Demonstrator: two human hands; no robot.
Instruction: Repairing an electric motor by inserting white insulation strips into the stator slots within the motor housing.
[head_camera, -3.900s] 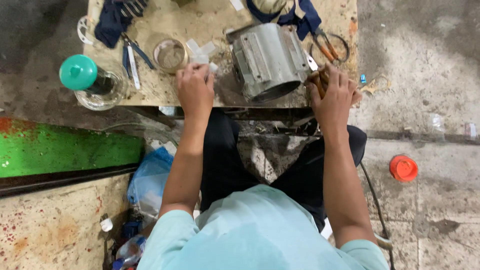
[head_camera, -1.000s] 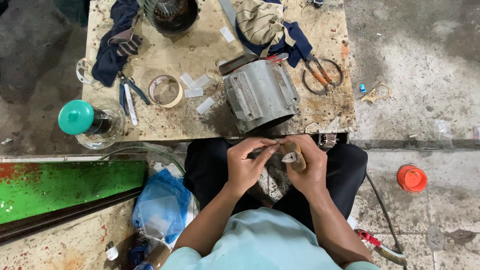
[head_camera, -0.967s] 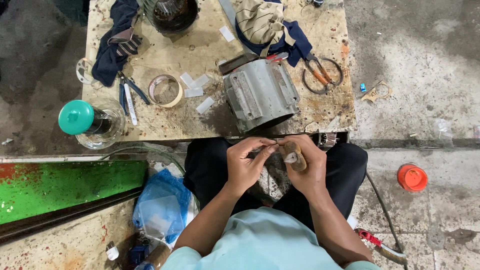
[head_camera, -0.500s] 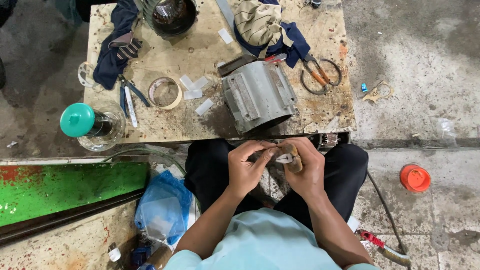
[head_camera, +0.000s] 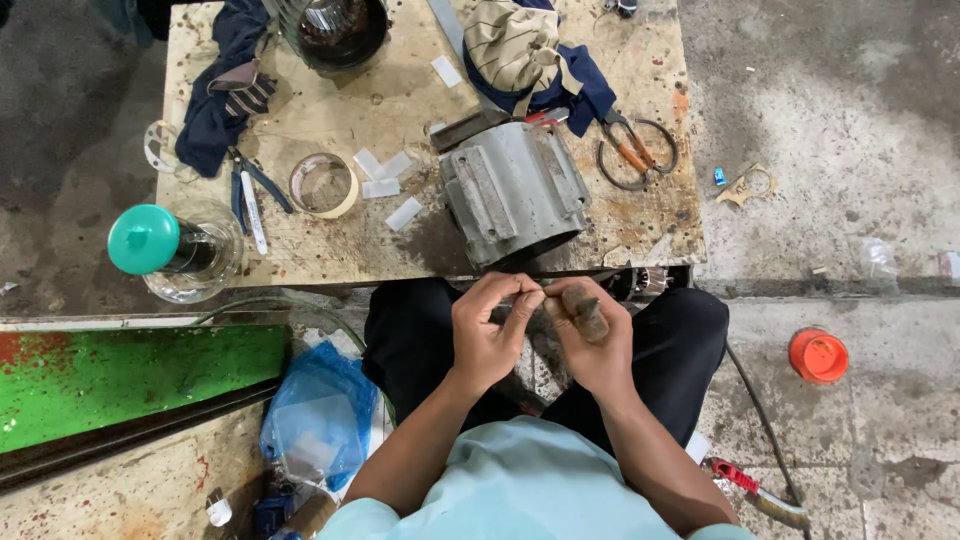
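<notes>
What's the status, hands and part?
Left hand pinching at small part, fingertips together. Right hand shut on brown stick-like piece, over lap. Motor housing untouched on bench. Nothing in the way.

Single head-worn view, pointed almost straight down from above the seated person. The desk (head_camera: 300, 255) is seen across the upper half of the frame, the lap and both forearms in the lower centre, at moderate range. Concrete floor (head_camera: 850, 150) is covered on the right, a green panel (head_camera: 120, 375) at lower left.
</notes>
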